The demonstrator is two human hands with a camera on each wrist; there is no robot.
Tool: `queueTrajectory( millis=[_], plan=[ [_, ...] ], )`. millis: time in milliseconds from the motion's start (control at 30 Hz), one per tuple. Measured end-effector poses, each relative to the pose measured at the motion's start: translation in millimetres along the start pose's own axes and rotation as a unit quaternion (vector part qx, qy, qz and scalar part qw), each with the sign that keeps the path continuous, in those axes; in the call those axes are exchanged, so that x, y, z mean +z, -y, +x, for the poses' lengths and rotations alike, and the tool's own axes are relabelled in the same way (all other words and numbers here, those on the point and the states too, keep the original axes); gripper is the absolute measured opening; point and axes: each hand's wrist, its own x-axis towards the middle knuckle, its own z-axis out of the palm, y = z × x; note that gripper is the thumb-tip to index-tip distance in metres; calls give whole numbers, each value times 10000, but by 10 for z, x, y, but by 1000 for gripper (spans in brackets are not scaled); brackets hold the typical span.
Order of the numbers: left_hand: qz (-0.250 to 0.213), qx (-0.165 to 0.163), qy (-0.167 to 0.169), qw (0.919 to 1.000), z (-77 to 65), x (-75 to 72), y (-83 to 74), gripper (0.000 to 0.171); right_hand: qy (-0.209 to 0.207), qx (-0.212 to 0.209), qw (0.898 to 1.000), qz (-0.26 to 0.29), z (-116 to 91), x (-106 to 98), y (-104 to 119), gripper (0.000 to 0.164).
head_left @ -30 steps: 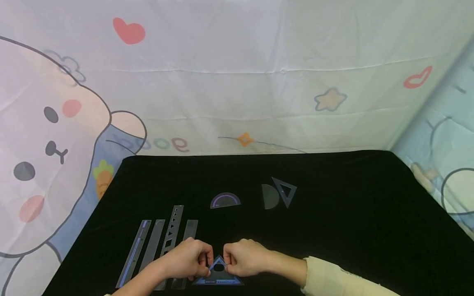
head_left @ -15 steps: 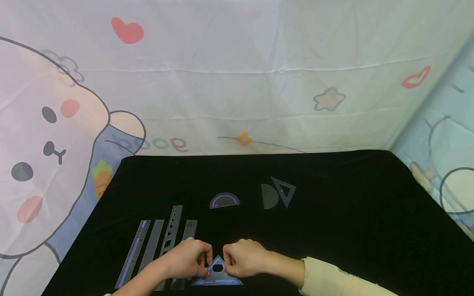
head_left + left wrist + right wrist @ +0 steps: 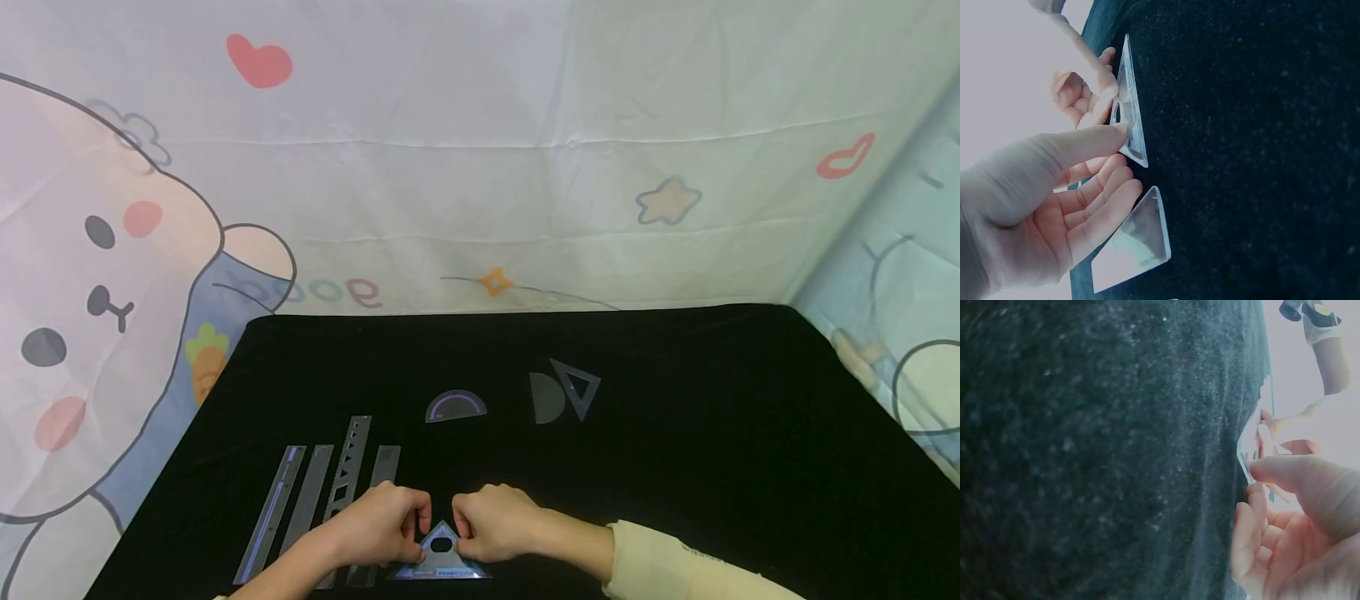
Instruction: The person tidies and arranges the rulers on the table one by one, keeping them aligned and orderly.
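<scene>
A clear set square [image 3: 442, 564] with blue print and an oval hole is between my two hands, close to the near edge of the black cloth. On its left slanting side my left hand [image 3: 378, 523] pinches it with thumb and fingers. The right hand [image 3: 498, 523] grips the opposite slanting side the same way. In the left wrist view both thumbs lie on the set square [image 3: 1136, 119], which is tilted there. The end of a clear ruler [image 3: 1135, 244] lies just below the left hand's fingers. The right wrist view shows the set square [image 3: 1247, 447] nearly edge-on.
Several clear rulers lie side by side at left, among them a blue-striped one [image 3: 270, 517] and one with cut-out shapes [image 3: 350, 458]. Farther back are a purple-marked protractor [image 3: 456, 406], a plain protractor [image 3: 547, 398] and a smaller hollow set square [image 3: 581, 390] touching or nearly touching it.
The set square's tilt has altered slightly: its top corner sits a little lower and the shine on its print differs. Both hands keep their places.
</scene>
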Motion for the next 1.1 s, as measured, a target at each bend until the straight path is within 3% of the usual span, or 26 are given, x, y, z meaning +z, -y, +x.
queueTrajectory(
  millis=[667,900,1100],
  plan=[
    [-66,18,7,10000,-1,2,23,20,-86,-158,9998,67,-8,3,-24,18],
    [-144,51,39,9999,-9,-46,10,20,9,-339,9959,840,-2,-8,-102,12],
    [-18,335,-112,9994,13,-104,-16,20,-247,-502,9910,1218,-6,-31,-143,6]
  ],
)
